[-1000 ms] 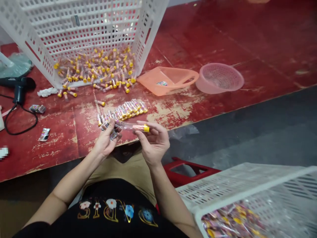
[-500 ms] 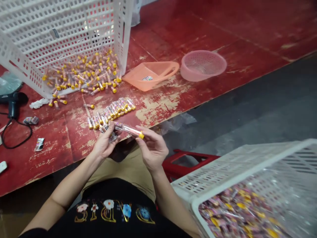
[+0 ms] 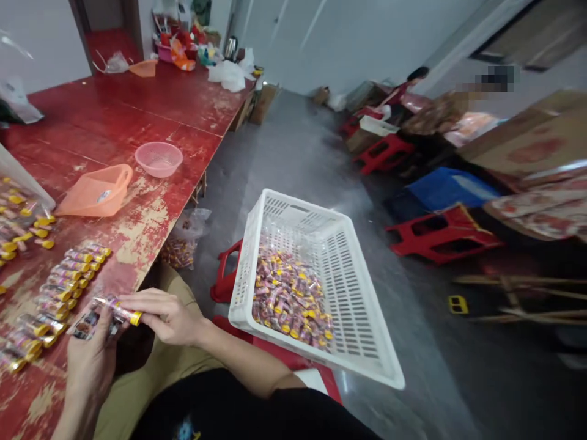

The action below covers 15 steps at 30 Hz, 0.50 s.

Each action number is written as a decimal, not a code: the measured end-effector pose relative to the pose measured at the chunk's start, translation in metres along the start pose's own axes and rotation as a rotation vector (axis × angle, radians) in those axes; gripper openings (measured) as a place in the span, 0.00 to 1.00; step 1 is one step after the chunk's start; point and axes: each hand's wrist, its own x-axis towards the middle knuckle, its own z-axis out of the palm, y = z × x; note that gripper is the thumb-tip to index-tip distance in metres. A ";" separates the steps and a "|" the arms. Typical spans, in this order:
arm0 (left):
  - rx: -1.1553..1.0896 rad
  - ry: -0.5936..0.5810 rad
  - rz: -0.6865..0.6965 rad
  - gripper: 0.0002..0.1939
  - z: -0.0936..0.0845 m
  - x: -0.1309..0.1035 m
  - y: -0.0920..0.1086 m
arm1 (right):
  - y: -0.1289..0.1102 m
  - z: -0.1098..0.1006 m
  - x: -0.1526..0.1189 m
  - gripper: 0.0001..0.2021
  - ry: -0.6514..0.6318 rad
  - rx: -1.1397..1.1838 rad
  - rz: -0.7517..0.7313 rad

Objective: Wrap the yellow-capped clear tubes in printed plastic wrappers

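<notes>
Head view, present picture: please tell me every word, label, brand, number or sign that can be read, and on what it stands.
No text can be read.
Sticker on the orange scoop: too small.
Printed packets in the left hand: too small and blurred.
Print on the yellow-capped tube in the right hand: blurred.
Red marking on the cardboard box: blurred.

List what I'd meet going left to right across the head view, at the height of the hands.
Rows of yellow-capped tubes on the table → left hand → held tube → right hand → white crate with more tubes in it → yellow object at far right.
</notes>
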 end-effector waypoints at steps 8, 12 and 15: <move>0.062 -0.045 -0.004 0.24 0.014 -0.001 -0.016 | 0.001 -0.001 -0.002 0.13 0.237 -0.060 0.061; 0.058 -0.049 0.019 0.24 0.019 -0.004 -0.019 | -0.003 -0.001 -0.004 0.10 0.384 -0.071 0.096; 0.064 -0.086 0.044 0.25 0.019 -0.002 -0.018 | -0.003 0.002 -0.004 0.09 0.437 -0.088 0.131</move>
